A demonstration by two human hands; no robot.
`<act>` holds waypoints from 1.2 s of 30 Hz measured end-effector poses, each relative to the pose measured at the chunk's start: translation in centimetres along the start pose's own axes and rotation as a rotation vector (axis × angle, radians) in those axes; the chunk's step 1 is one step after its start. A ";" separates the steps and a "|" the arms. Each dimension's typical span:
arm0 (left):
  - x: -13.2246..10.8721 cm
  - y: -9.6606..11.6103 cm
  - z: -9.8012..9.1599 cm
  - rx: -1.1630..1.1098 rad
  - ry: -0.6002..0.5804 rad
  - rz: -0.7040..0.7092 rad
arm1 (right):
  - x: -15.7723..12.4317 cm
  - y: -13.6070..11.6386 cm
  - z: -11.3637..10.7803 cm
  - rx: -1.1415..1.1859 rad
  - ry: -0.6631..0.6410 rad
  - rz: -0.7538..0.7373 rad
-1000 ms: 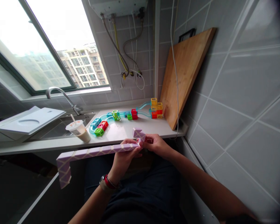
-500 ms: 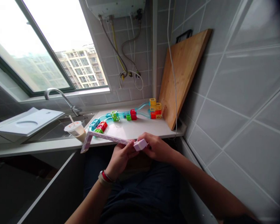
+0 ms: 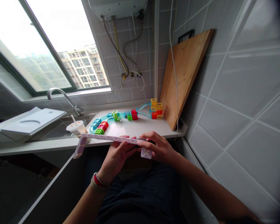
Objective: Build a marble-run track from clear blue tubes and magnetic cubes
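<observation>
A long lilac snake puzzle [image 3: 105, 137] with pale diagonal seams stretches across in front of the counter edge. Its left end bends downward, and a short bent piece hangs at its right end. My left hand [image 3: 118, 154] holds the straight stretch from below, thumb against its near side. Close by on the right, my right hand [image 3: 160, 147] has its fingers curled over the right end, where the puzzle bends; part of that bend is hidden behind the fingers. Beyond the hands, a track of coloured see-through blocks [image 3: 134, 114] with blue chutes stands on the white counter.
A lidded drink cup with a straw [image 3: 76, 127] stands by the sink [image 3: 58, 127], left of the blocks. A white board [image 3: 35, 121] lies over the sink's left part. A wooden board [image 3: 186, 74] leans on the right wall, with a white cable [image 3: 175, 71] hanging before it.
The puzzle's right end has turned from pointing toward me to hanging down. Its left end has shifted left, and my right-hand fingers have spread more over the bend.
</observation>
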State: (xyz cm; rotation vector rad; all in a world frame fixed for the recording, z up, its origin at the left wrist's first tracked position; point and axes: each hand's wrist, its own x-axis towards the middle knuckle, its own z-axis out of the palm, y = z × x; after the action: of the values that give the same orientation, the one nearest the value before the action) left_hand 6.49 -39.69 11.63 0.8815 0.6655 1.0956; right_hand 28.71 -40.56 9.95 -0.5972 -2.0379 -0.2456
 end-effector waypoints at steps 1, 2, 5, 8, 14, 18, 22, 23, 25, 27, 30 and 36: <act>-0.1 0.0 0.2 0.013 -0.013 0.003 | -0.1 0.1 0.1 -0.014 0.000 0.004; -0.2 0.0 0.3 0.024 -0.012 0.008 | -0.2 0.2 0.2 -0.024 0.001 0.008; -0.3 0.0 0.8 0.036 0.053 0.072 | -0.5 0.3 0.7 0.004 0.009 0.085; -0.2 0.0 1.0 0.024 0.107 0.185 | -0.3 0.6 1.2 0.170 -0.001 0.340; -0.6 0.4 0.7 0.070 0.102 0.286 | 0.7 1.2 1.0 1.025 -0.179 0.973; -0.6 0.5 0.5 0.068 0.098 0.292 | 1.1 0.5 0.5 1.453 -0.311 0.890; -0.2 0.4 0.6 0.103 0.063 0.243 | 1.4 -0.1 0.4 1.301 -0.125 0.870; -0.1 0.4 0.5 0.141 0.032 0.200 | 1.5 -0.1 0.3 1.250 -0.063 0.867; 0.0 0.5 0.5 0.266 -0.049 0.101 | 1.6 -0.2 0.0 1.153 0.027 0.855; -0.3 0.6 0.4 0.462 -0.143 0.045 | 1.6 -0.3 -0.5 1.057 0.061 0.842; -1.4 1.2 0.6 0.824 -0.308 0.181 | 1.7 -0.6 -1.6 0.913 0.061 0.813; -2.3 2.3 1.7 0.860 -0.155 0.842 | 2.4 -1.4 -3.6 0.770 -0.002 0.718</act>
State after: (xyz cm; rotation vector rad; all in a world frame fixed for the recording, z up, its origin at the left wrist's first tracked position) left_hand 6.03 -41.91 14.50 2.0934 0.6458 1.4632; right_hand 29.73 -42.49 13.99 -0.7637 -1.6079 0.9156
